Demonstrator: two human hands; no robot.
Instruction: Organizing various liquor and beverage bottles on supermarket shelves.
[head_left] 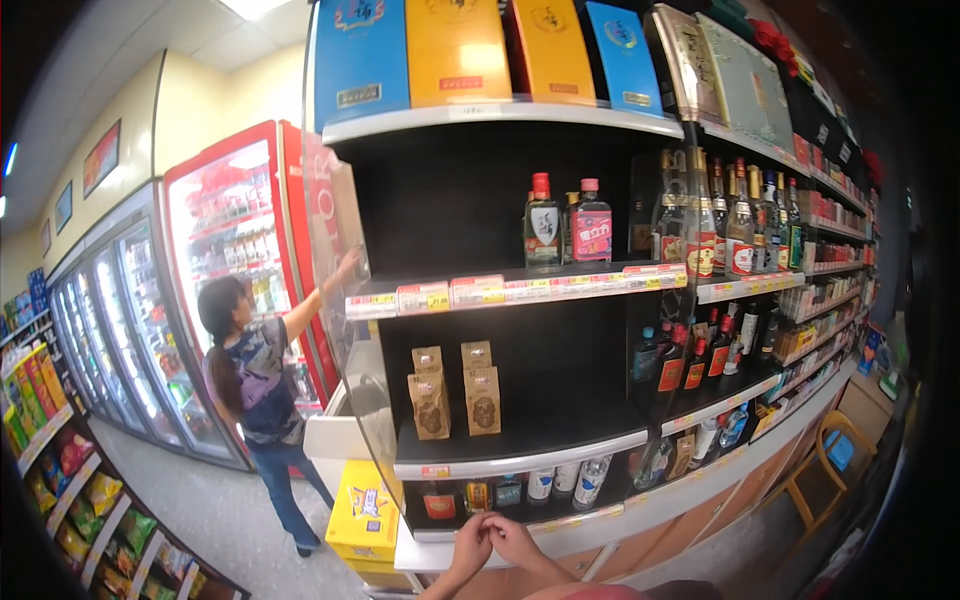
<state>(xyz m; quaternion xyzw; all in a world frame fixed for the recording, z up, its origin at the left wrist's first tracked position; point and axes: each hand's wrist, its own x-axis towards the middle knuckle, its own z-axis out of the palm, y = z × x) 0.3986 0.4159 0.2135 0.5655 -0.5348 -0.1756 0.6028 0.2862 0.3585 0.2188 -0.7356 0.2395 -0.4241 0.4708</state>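
Observation:
My left hand (472, 546) and my right hand (514, 541) meet at the lower middle, just before the front edge of the bottom shelf. Their fingers are curled and pressed together at the tips, and no object shows in them. Right behind them, on the bottom shelf, stand several bottles, among them a dark bottle with a red label (438, 502) and a white-and-blue bottle (591, 482). One level up are brown paper packages (483, 402) in two columns. Above those, a clear bottle with a red cap (543, 222) stands beside a pink-labelled bottle (591, 225).
Large blue and yellow boxes (457, 50) line the top shelf. At left, a person (250, 380) reaches toward the shelf's clear side panel (350, 250), near a red-framed fridge (240, 230). A yellow carton (365, 512) stands at the shelf's left foot; a wooden chair (822, 470) is at right.

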